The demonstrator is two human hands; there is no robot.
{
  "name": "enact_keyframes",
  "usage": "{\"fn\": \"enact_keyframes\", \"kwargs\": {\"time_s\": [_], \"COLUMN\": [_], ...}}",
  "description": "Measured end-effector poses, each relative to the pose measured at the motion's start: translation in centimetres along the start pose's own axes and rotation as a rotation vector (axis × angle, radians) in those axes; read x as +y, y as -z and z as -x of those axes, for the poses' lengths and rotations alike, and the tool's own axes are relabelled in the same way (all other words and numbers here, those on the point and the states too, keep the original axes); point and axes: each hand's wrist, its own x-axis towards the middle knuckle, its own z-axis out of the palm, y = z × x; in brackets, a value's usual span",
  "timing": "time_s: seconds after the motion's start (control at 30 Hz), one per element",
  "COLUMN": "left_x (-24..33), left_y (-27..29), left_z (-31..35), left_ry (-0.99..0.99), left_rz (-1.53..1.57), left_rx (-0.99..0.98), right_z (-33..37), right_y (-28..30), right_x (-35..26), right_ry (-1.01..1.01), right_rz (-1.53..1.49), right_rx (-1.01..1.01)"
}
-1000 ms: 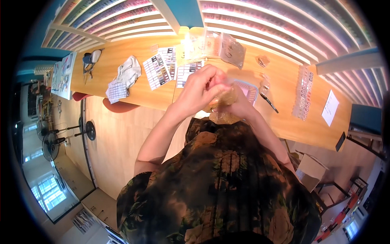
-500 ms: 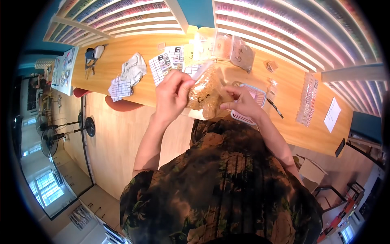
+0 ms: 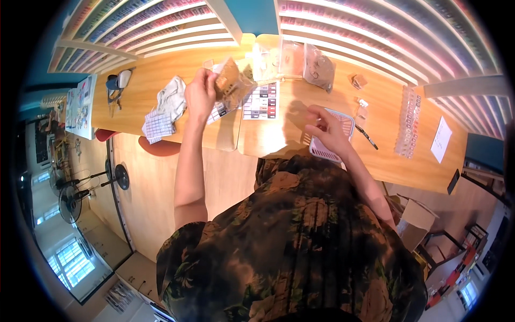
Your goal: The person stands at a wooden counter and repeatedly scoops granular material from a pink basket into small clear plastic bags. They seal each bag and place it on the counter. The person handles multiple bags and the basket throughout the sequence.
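A clear plastic bag of small golden-brown pieces [image 3: 227, 76] hangs tilted from my left hand [image 3: 200, 96], which is closed on its edge above the table. Printed colour charts [image 3: 260, 101] lie beneath and beside the bag, which partly covers them. My right hand [image 3: 328, 130] hovers over a pink and pale blue plastic basket [image 3: 325, 154], its fingers loosely bent and apart, with nothing seen in them. The hand hides part of the basket. Close to the basket lies a black pen [image 3: 367, 137].
More filled clear bags [image 3: 318, 68] stand at the table's back. A grey cloth [image 3: 171, 98] and checked sheets [image 3: 158, 125] lie at left. Rows of small clear containers [image 3: 409, 121] and white paper [image 3: 441, 140] lie at right. Wooden shelves [image 3: 343, 37] rise behind; a small packet [image 3: 359, 81] sits nearby.
My left hand has carried the bag left and farther back over the charts. My right hand has let go of the bag and moved slightly right, over the basket.
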Motion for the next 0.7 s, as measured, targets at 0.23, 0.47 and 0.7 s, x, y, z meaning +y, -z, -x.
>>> {"fn": "enact_keyframes", "kwargs": {"time_s": [0.23,0.47,0.7], "left_x": [-11.9,-12.4,-9.8], "left_y": [-3.6,-10.3,-17.8], "left_z": [-5.2,-4.2,-6.0], "left_ry": [0.308,-0.060,0.500], "left_rz": [0.409,-0.255,-0.160], "left_rx": [-0.643,-0.116,-0.157], "right_z": [1.6,2.6,3.4], "right_y": [1.8,1.6,1.7], "right_x": [1.8,1.8,2.2], "right_ry": [-0.102,-0.189,-0.223], "right_rz": [-0.152,-0.159,0.001], "right_rx": [0.146,0.219,0.237]}}
